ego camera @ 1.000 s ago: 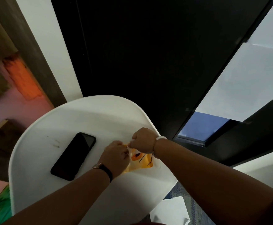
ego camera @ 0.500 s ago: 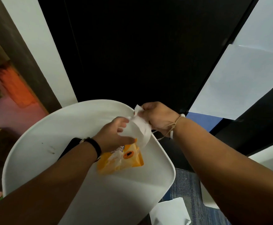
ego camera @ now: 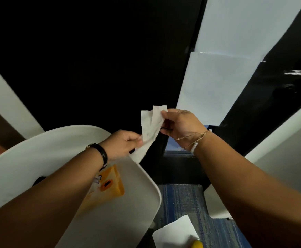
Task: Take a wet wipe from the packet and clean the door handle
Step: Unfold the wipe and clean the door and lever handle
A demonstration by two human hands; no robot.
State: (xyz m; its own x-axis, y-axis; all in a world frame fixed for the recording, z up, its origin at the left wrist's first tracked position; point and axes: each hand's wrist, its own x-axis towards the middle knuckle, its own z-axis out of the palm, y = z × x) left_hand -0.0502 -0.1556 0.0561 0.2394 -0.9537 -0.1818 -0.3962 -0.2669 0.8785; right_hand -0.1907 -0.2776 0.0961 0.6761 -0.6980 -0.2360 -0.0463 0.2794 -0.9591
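Observation:
A white wet wipe [ego camera: 150,129] hangs stretched between both hands, above the far edge of the white round table [ego camera: 38,154]. My right hand [ego camera: 181,125] pinches its upper corner. My left hand [ego camera: 123,143] grips its lower part. The orange wet wipe packet [ego camera: 110,185] lies on the table under my left forearm, partly hidden by it. A black door [ego camera: 92,59] fills the view ahead; its handle is not visible.
A dark phone [ego camera: 38,180] peeks out from under my left forearm on the table. White paper sheets [ego camera: 217,83] cover the panel to the right. A white sheet [ego camera: 174,231] and a yellow object [ego camera: 197,245] lie on the blue striped carpet [ego camera: 182,199].
The wipe has come free of the packet. Both hands have lifted it up and to the right, away from the table, and spread it out. The view has tilted upward.

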